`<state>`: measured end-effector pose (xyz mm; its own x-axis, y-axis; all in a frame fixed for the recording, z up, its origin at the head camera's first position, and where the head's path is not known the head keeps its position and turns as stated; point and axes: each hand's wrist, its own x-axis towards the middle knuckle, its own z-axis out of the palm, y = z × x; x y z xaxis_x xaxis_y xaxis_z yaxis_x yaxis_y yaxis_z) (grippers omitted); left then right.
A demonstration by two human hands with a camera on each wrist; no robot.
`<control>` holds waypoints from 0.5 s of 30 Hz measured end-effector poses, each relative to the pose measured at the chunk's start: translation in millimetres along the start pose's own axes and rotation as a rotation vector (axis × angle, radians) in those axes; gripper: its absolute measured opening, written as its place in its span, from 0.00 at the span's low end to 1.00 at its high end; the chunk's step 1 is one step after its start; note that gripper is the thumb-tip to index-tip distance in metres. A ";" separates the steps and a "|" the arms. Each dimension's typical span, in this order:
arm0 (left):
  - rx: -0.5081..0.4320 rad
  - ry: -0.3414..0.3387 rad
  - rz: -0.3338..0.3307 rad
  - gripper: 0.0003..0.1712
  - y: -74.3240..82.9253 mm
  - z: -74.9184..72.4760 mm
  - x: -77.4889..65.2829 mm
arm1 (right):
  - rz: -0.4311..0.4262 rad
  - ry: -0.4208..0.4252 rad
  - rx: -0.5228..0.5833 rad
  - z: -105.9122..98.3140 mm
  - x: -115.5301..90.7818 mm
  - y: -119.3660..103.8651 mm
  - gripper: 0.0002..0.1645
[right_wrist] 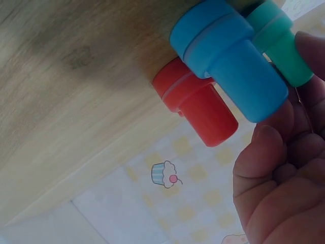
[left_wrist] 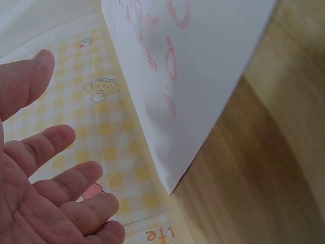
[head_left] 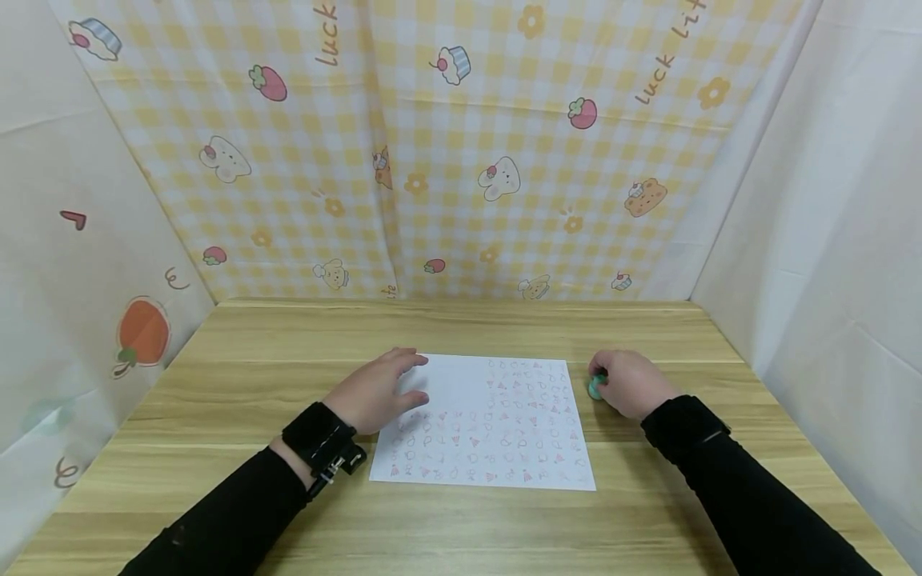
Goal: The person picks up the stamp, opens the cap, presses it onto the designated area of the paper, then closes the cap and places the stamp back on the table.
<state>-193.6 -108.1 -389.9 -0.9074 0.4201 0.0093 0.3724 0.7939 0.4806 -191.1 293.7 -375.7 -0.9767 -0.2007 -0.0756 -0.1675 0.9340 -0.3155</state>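
Observation:
My left hand (head_left: pixel 382 388) hovers by the upper left corner of a white sheet of paper (head_left: pixel 446 384), thumb and fingers spread and holding nothing. Rows of small red stamped prints cover much of the sheet. To the right of the paper, my right hand (head_left: pixel 630 386) pinches a green stamp (right_wrist: pixel 284 51) between thumb and curled fingers; it shows as a bit of green (head_left: pixel 595 387) in the head view. Beside it in the right wrist view stand a blue stamp (right_wrist: pixel 233 63) and a red stamp (right_wrist: pixel 198 104), which my hand hides in the head view.
The wooden table (head_left: pixel 302 528) lies under everything. A yellow checked curtain (head_left: pixel 461 224) hangs along its back edge. White cloth walls (head_left: pixel 821 240) close off the left and right sides. A black wrist camera (head_left: pixel 334 460) sits on the left wrist.

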 end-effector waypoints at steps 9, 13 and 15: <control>0.002 -0.005 -0.004 0.33 1.2 0.5 0.7 | 0.009 -0.007 0.000 0.0 0.1 0.6 0.06; 0.001 -0.003 -0.003 0.34 0.9 0.6 0.6 | 0.004 -0.004 -0.013 0.6 0.2 1.3 0.06; 0.000 -0.003 -0.003 0.34 0.6 1.0 0.6 | 0.002 -0.004 -0.015 0.8 -0.1 1.5 0.06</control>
<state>-193.7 -106.9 -390.4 -0.9078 0.4194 0.0052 0.3701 0.7951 0.4804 -191.1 295.0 -376.9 -0.9765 -0.2004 -0.0797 -0.1680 0.9387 -0.3010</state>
